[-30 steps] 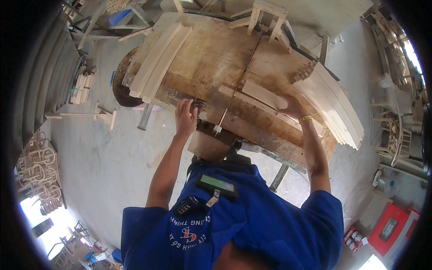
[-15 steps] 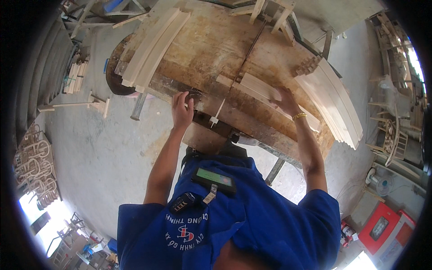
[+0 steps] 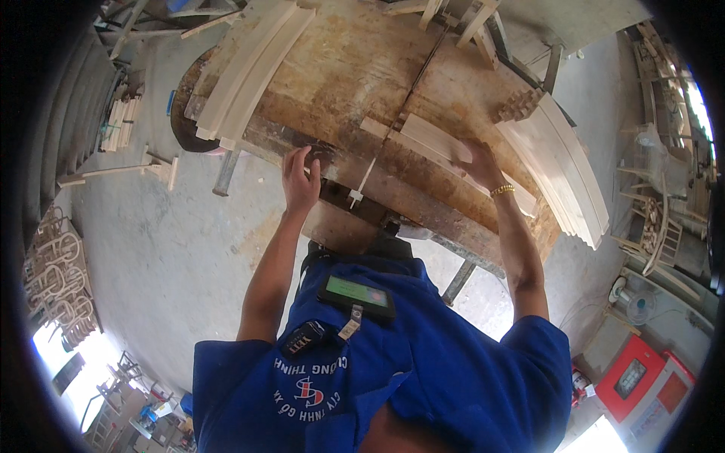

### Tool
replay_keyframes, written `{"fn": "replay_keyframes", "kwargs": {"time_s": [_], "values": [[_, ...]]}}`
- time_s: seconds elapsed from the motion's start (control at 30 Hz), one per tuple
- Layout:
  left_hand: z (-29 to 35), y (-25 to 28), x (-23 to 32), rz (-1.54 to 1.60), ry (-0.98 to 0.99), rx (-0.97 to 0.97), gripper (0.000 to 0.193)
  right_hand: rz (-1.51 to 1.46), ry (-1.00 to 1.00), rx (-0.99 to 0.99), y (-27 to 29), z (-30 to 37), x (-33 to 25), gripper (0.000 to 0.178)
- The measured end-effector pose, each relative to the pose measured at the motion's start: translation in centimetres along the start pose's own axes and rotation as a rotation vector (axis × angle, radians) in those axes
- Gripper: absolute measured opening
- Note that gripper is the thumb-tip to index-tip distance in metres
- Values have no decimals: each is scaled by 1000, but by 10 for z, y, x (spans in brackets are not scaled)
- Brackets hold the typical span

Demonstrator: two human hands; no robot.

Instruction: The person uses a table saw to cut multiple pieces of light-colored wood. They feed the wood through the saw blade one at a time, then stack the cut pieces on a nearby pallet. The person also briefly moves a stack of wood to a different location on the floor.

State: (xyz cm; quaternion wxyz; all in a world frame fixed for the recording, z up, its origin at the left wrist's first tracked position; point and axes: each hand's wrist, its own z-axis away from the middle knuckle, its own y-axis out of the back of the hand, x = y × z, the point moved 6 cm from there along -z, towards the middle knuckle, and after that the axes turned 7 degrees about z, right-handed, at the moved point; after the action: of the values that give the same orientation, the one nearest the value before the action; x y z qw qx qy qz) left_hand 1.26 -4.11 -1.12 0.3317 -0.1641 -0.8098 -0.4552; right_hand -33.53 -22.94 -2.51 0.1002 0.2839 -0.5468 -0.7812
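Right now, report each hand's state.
Left hand: fingers curled on the workbench edge, holding nothing.
Right hand: pressed on a wooden slat.

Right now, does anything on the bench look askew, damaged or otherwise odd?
Nothing stands out. The right hand rests on a pale wooden slat; the left hand is at the worn workbench edge; curved slats lie stacked.

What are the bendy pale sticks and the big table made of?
The curved slats look like bare, unfinished pale wood, with clean light faces. The workbench seems to be rough, worn wood, brown and stained. The piece under the right hand looks like the same pale wood.
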Motion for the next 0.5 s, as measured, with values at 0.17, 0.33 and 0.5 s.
{"fn": "replay_keyframes", "kwargs": {"time_s": [0.17, 0.33, 0.5], "values": [[-2, 0, 2, 32, 4, 1, 28, -18, 24, -1, 0, -2, 1, 64], [-3, 0, 1, 28, 11, -3, 29, -34, 36, 10, -2, -3, 4, 64], [-1, 1, 1, 25, 26, 7, 27, -14, 53, 19, 2, -3, 0, 63]]}}
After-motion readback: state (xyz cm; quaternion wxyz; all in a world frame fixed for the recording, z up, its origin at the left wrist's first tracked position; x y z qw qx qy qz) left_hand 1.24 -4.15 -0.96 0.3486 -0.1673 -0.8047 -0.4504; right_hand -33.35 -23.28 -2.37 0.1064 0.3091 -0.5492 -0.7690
